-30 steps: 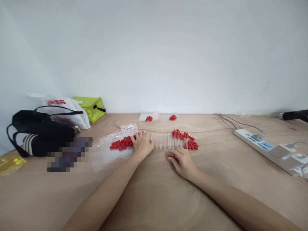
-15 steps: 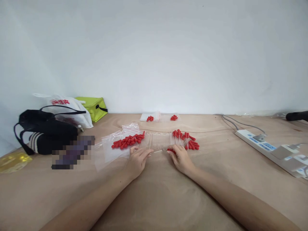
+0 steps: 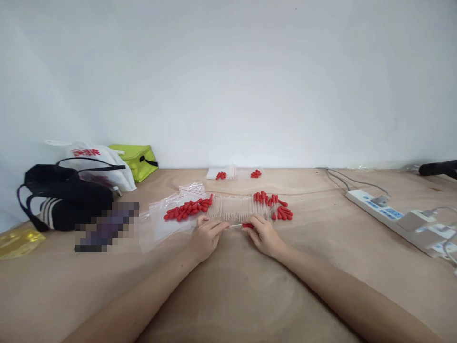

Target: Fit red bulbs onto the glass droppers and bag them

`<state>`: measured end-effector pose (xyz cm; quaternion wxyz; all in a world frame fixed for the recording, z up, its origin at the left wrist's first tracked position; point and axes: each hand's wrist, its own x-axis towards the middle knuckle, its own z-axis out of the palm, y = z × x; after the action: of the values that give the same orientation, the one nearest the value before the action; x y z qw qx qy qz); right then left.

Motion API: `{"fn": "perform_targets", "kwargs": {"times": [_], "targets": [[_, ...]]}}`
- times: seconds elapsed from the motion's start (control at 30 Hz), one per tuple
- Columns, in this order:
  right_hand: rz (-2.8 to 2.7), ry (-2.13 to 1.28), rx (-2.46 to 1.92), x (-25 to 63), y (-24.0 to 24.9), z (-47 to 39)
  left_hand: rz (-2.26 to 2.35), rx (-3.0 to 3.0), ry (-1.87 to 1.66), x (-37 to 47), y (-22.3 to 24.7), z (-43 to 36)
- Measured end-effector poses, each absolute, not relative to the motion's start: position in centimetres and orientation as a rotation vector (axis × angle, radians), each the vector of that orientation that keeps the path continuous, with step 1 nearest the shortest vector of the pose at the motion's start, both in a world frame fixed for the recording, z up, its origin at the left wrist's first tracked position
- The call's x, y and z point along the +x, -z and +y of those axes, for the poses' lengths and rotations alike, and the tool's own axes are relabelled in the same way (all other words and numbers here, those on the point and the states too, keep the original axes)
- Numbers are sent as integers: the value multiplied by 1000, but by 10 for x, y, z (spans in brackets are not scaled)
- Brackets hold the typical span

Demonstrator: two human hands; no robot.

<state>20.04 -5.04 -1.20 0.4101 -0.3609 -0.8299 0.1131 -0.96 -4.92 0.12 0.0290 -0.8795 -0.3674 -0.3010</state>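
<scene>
A thin clear glass dropper tube (image 3: 234, 226) lies crosswise between my hands. My left hand (image 3: 207, 234) pinches its left end. In my right hand (image 3: 264, 235), closed, is a red rubber dropper bulb (image 3: 247, 225), up against the tube's right end; whether the tube sits inside it is too small to tell. Just beyond the hands lies a row of clear tubes (image 3: 237, 207). A pile of red bulbs (image 3: 189, 208) rests on plastic bags left of the row. To the right, several droppers with red bulbs (image 3: 266, 197) lie together.
Zip bags (image 3: 157, 226) spread at left. Farther back, another clear bag (image 3: 214, 172) holds red bulbs. A black bag (image 3: 67, 200), white plastic bag (image 3: 107, 166) and green bag (image 3: 134, 159) stand at left. A power strip (image 3: 371, 204) with plugs and cables lies right.
My right hand has moved slightly left, bringing the red bulb to the tube's end. My left hand keeps its pinch on the tube. The view has shifted a little.
</scene>
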Motion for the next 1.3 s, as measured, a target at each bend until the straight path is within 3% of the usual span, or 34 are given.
{"fn": "perform_targets", "kwargs": {"times": [0.63, 1.3], "targets": [[-2180, -348, -753, 208, 7, -52, -991, -2832, 887, -11, 7, -44], [-2375, 10, -729, 206, 6, -56, -950, -2826, 884, 3, 6, -52]]}}
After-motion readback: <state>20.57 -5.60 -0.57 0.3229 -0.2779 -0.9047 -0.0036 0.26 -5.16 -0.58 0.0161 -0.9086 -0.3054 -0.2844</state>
